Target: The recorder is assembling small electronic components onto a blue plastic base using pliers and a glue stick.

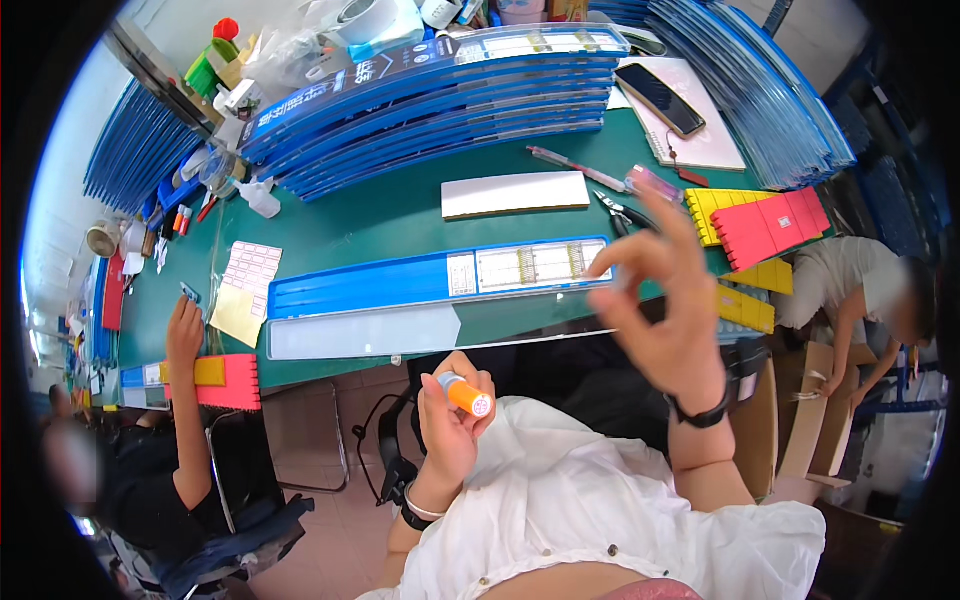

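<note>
My left hand [452, 410] is closed around a small orange stamp [467, 396], held in front of my white shirt below the table edge. My right hand [662, 310] is raised over the near edge of the green table [380, 215], thumb and forefinger almost meeting, the other fingers spread; nothing is visible in it. Just beyond lie a long blue tray [440, 275] with printed labels and a pale flat strip [365, 332] along the near edge.
A stack of blue trays [440, 100] fills the far side. A white card [515, 193], pen [575, 168], pliers [622, 212], phone on a notebook [660, 98], yellow and red comb parts [760, 222] lie around. A co-worker's hand [185, 330] rests at left; another person [860, 290] bends at right.
</note>
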A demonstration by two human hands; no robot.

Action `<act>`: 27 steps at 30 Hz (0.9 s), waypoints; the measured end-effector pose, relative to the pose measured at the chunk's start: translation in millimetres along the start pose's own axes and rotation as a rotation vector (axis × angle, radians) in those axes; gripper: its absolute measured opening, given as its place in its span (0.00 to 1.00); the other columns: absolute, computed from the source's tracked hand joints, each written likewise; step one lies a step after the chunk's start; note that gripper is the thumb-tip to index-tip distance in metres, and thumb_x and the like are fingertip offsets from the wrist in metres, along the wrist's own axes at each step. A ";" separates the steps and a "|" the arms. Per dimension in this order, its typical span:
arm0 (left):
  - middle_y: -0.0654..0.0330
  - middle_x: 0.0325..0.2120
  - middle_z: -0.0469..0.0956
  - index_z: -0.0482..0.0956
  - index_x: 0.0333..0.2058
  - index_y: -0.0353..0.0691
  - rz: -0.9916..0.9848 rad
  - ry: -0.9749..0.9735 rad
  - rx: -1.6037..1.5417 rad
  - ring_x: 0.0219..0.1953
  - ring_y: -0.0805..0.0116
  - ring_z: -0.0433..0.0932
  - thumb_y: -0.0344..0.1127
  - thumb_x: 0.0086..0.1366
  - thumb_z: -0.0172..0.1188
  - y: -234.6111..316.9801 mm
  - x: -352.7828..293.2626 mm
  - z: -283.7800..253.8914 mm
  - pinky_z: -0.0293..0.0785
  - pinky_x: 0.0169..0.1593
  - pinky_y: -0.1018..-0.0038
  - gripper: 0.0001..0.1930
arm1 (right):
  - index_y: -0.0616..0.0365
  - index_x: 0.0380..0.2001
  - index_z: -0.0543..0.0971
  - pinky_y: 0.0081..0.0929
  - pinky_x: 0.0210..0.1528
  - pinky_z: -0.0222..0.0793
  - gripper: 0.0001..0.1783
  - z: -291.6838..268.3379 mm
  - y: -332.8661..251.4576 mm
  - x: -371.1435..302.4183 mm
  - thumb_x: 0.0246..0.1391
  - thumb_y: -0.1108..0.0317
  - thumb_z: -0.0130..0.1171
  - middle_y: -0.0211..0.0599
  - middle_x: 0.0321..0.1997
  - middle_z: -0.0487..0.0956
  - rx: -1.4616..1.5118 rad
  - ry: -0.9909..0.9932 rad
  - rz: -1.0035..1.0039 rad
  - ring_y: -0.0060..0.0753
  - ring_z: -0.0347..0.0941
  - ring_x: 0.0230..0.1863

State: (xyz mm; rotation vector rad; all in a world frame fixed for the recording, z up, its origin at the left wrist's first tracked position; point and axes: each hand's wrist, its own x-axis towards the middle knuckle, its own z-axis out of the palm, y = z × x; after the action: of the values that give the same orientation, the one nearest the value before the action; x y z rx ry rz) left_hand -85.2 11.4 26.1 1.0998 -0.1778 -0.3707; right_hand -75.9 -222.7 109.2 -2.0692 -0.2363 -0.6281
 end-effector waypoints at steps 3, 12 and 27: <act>0.66 0.17 0.62 0.63 0.27 0.41 -0.015 -0.014 -0.057 0.16 0.82 0.53 0.66 0.75 0.29 -5.6 0.7 1.0 0.45 0.19 0.83 0.32 | 0.53 0.72 0.58 0.14 0.32 0.62 0.43 -15.6 7.7 14.5 0.54 0.78 0.61 0.26 0.29 0.76 -0.077 0.111 0.178 0.13 0.63 0.26; 0.70 0.11 0.52 0.59 0.25 0.45 -0.020 0.055 0.008 0.14 0.80 0.48 0.62 0.76 0.27 -1.1 2.5 7.8 0.44 0.18 0.81 0.29 | 0.56 0.33 0.77 0.43 0.29 0.67 0.03 -6.3 38.8 -5.8 0.56 0.70 0.58 0.46 0.20 0.76 -0.314 -0.537 0.140 0.52 0.75 0.25; 0.68 0.17 0.61 0.65 0.29 0.40 -0.006 -0.049 -0.037 0.18 0.83 0.52 0.64 0.75 0.28 -9.5 -2.3 -4.4 0.46 0.20 0.84 0.33 | 0.57 0.35 0.75 0.41 0.27 0.65 0.06 -2.7 28.6 -10.2 0.57 0.69 0.61 0.42 0.17 0.75 -0.322 -0.592 0.235 0.49 0.74 0.24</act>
State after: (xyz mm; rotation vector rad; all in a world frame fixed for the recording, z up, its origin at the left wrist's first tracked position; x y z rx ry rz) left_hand -87.8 12.2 15.7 1.0551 -0.2107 -0.4053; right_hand -74.1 -239.9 84.1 -2.5104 -0.2318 0.1129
